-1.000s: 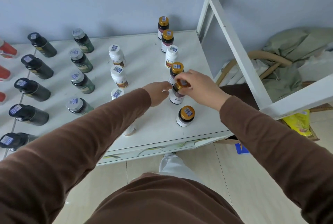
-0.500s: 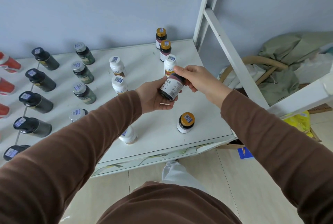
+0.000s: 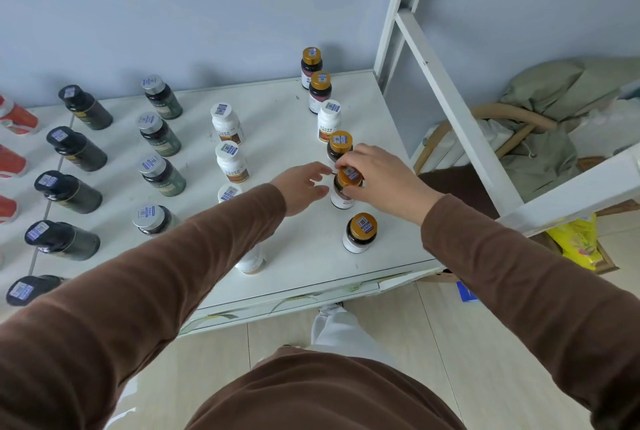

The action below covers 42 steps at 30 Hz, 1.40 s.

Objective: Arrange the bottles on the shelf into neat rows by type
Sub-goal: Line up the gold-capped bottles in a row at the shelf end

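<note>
at the far left edge, red bottles (image 3: 17, 118) are cut off by the frame, and just right of them a column of black-capped bottles (image 3: 74, 147) runs from 11 o'clock down to 8 o'clock, the nearest one close to the front lip of the white shelf (image 3: 298, 267). next comes a column of silver-capped green bottles (image 3: 159, 133), then white bottles (image 3: 227, 123) in a line toward the sleeve, with one more white bottle (image 3: 252, 261) half hidden under the left forearm near the front edge.

the left hand (image 3: 303, 187) lies open with fingers spread, just beside the held bottle (whether it touches, i cannot tell). bare shelf opens between the white column and the right-hand column, and again in front of the hands toward 6 o'clock.

the right hand (image 3: 375, 180) pinches the gold cap of a dark bottle (image 3: 344, 192) from above, the bottle upright on the shelf at about 1 o'clock. behind it stand a gold-capped bottle (image 3: 339, 147), a white one (image 3: 329, 119) and two more gold-capped ones (image 3: 313, 66) in a line to the back wall. another gold-capped bottle (image 3: 360, 232) stands alone nearer the front edge. the shelf's right edge meets the white frame post (image 3: 394, 14).
</note>
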Each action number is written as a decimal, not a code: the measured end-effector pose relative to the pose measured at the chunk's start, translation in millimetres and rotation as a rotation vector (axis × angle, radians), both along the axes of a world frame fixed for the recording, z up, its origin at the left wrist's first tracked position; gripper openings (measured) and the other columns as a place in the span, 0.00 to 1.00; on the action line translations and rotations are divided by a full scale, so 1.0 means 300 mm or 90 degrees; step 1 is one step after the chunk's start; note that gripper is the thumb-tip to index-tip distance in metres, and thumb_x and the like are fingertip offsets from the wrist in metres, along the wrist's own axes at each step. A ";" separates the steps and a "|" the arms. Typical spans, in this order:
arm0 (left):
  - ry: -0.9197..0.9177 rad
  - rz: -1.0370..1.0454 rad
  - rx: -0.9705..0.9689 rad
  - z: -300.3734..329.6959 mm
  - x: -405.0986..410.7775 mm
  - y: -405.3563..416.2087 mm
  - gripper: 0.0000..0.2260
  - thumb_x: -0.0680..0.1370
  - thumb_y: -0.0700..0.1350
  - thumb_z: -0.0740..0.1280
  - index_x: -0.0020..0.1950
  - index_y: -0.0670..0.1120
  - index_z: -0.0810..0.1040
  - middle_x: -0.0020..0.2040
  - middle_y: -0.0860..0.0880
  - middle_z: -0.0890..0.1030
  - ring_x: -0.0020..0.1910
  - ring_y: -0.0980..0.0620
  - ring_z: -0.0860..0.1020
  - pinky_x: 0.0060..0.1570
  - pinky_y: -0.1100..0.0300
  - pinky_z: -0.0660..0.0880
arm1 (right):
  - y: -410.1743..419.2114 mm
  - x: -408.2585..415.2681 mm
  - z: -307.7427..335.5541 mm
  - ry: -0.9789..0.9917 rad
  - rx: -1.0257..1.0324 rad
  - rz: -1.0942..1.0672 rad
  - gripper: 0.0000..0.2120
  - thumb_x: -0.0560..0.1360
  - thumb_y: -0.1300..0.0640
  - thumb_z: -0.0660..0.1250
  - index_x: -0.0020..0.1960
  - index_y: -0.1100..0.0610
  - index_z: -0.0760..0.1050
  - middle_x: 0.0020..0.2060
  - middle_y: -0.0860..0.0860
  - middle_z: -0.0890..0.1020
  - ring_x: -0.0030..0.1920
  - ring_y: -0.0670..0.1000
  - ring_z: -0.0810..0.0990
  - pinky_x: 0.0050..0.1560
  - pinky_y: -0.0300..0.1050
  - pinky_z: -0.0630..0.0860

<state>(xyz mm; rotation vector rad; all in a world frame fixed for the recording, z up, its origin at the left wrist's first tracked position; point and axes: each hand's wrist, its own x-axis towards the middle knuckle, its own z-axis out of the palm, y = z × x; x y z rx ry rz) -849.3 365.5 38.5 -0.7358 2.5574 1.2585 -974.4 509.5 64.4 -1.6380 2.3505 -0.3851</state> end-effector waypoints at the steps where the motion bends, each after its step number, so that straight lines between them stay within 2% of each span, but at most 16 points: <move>1: -0.010 -0.007 -0.031 -0.003 0.004 -0.009 0.17 0.79 0.47 0.64 0.67 0.51 0.72 0.64 0.47 0.76 0.61 0.48 0.75 0.62 0.55 0.71 | 0.000 0.004 -0.011 0.004 0.010 0.001 0.20 0.75 0.51 0.70 0.65 0.52 0.73 0.58 0.50 0.75 0.57 0.52 0.74 0.55 0.46 0.74; 5: -0.015 -0.033 -0.164 -0.001 0.015 -0.053 0.16 0.78 0.49 0.64 0.65 0.51 0.73 0.63 0.48 0.76 0.61 0.47 0.74 0.62 0.53 0.71 | 0.001 -0.001 -0.020 -0.013 0.055 0.006 0.23 0.75 0.49 0.70 0.67 0.50 0.70 0.59 0.49 0.74 0.57 0.52 0.74 0.55 0.46 0.73; 7: 0.007 -0.027 -0.223 0.006 0.005 -0.076 0.16 0.78 0.50 0.64 0.65 0.51 0.72 0.63 0.48 0.75 0.60 0.46 0.74 0.62 0.53 0.70 | -0.011 -0.017 0.009 -0.066 0.011 -0.026 0.20 0.74 0.47 0.71 0.63 0.50 0.73 0.56 0.48 0.76 0.54 0.49 0.75 0.52 0.44 0.73; 9: 0.020 -0.023 -0.271 0.012 -0.015 -0.099 0.16 0.78 0.50 0.63 0.65 0.51 0.72 0.63 0.48 0.75 0.62 0.46 0.72 0.62 0.53 0.69 | -0.043 -0.043 0.043 -0.054 -0.064 -0.078 0.15 0.75 0.48 0.70 0.58 0.52 0.73 0.53 0.48 0.76 0.50 0.49 0.76 0.50 0.46 0.75; 12: 0.005 -0.021 -0.310 0.013 -0.054 -0.124 0.15 0.79 0.50 0.61 0.65 0.51 0.71 0.65 0.48 0.74 0.65 0.45 0.70 0.64 0.52 0.67 | -0.111 -0.095 0.054 0.043 -0.059 -0.075 0.17 0.76 0.55 0.68 0.64 0.52 0.71 0.59 0.53 0.74 0.57 0.54 0.73 0.55 0.49 0.73; 16: -0.037 -0.028 -0.308 -0.003 -0.093 -0.128 0.16 0.80 0.49 0.59 0.67 0.51 0.69 0.67 0.48 0.73 0.66 0.45 0.69 0.65 0.50 0.67 | -0.166 -0.122 -0.003 0.049 0.061 -0.009 0.23 0.76 0.60 0.67 0.69 0.50 0.69 0.63 0.54 0.72 0.61 0.57 0.71 0.58 0.51 0.72; 19: -0.027 0.032 -0.185 -0.015 -0.115 -0.133 0.15 0.80 0.47 0.58 0.67 0.50 0.71 0.66 0.48 0.75 0.64 0.46 0.72 0.62 0.54 0.69 | -0.183 -0.137 -0.005 0.014 0.041 -0.046 0.19 0.77 0.58 0.66 0.67 0.50 0.72 0.59 0.54 0.74 0.58 0.56 0.74 0.55 0.50 0.72; 21: 0.009 0.105 -0.014 -0.001 -0.133 -0.141 0.14 0.81 0.48 0.58 0.66 0.48 0.73 0.64 0.46 0.76 0.63 0.45 0.74 0.59 0.56 0.69 | -0.194 -0.154 0.035 -0.053 0.001 -0.092 0.17 0.77 0.54 0.66 0.66 0.50 0.73 0.56 0.54 0.76 0.54 0.54 0.75 0.52 0.47 0.72; 24: 0.070 0.228 0.274 0.058 -0.147 -0.144 0.15 0.82 0.52 0.56 0.62 0.47 0.75 0.62 0.43 0.78 0.62 0.45 0.76 0.62 0.51 0.72 | -0.210 -0.173 0.107 -0.234 -0.090 -0.168 0.15 0.76 0.47 0.67 0.61 0.51 0.78 0.52 0.51 0.81 0.48 0.50 0.78 0.47 0.45 0.74; 26: 0.077 0.260 0.435 0.102 -0.148 -0.146 0.20 0.82 0.56 0.53 0.61 0.45 0.75 0.57 0.42 0.81 0.55 0.46 0.80 0.58 0.51 0.75 | -0.226 -0.177 0.141 -0.304 -0.130 -0.224 0.16 0.75 0.41 0.67 0.55 0.52 0.80 0.47 0.49 0.82 0.47 0.50 0.80 0.48 0.49 0.78; 28: 0.071 0.266 0.563 0.136 -0.147 -0.152 0.23 0.81 0.59 0.50 0.56 0.44 0.76 0.46 0.42 0.83 0.43 0.46 0.80 0.52 0.52 0.76 | -0.246 -0.179 0.163 -0.339 -0.153 -0.271 0.23 0.73 0.36 0.66 0.48 0.56 0.79 0.42 0.51 0.82 0.43 0.52 0.80 0.46 0.51 0.79; 31: 0.069 0.274 0.712 0.158 -0.158 -0.158 0.24 0.81 0.60 0.49 0.52 0.43 0.74 0.36 0.44 0.81 0.35 0.47 0.77 0.44 0.56 0.76 | -0.265 -0.179 0.182 -0.421 -0.172 -0.309 0.24 0.74 0.36 0.65 0.43 0.59 0.74 0.35 0.51 0.77 0.35 0.49 0.74 0.37 0.45 0.74; 34: 0.070 0.274 0.755 0.161 -0.161 -0.163 0.23 0.81 0.60 0.50 0.52 0.43 0.73 0.34 0.45 0.80 0.31 0.49 0.77 0.39 0.60 0.77 | -0.269 -0.179 0.195 -0.459 -0.167 -0.319 0.22 0.74 0.35 0.65 0.42 0.55 0.73 0.33 0.49 0.75 0.34 0.47 0.72 0.36 0.40 0.71; 36: 0.067 0.276 0.754 0.155 -0.157 -0.170 0.23 0.81 0.61 0.50 0.53 0.44 0.74 0.35 0.45 0.81 0.32 0.49 0.77 0.40 0.59 0.78 | -0.263 -0.177 0.195 -0.455 -0.155 -0.306 0.24 0.74 0.34 0.65 0.44 0.57 0.77 0.34 0.49 0.76 0.34 0.47 0.73 0.36 0.41 0.71; 39: 0.077 0.273 0.673 0.135 -0.149 -0.172 0.22 0.81 0.60 0.52 0.55 0.44 0.75 0.41 0.43 0.83 0.41 0.48 0.79 0.49 0.56 0.77 | -0.246 -0.174 0.186 -0.439 -0.133 -0.261 0.21 0.76 0.38 0.64 0.49 0.55 0.80 0.38 0.48 0.78 0.37 0.47 0.74 0.39 0.40 0.72; 42: 0.105 0.215 0.499 0.101 -0.146 -0.162 0.17 0.82 0.55 0.55 0.64 0.48 0.73 0.55 0.45 0.81 0.56 0.47 0.78 0.60 0.53 0.73 | -0.231 -0.166 0.176 -0.382 -0.127 -0.190 0.16 0.77 0.45 0.66 0.61 0.52 0.79 0.49 0.45 0.81 0.46 0.43 0.77 0.45 0.36 0.71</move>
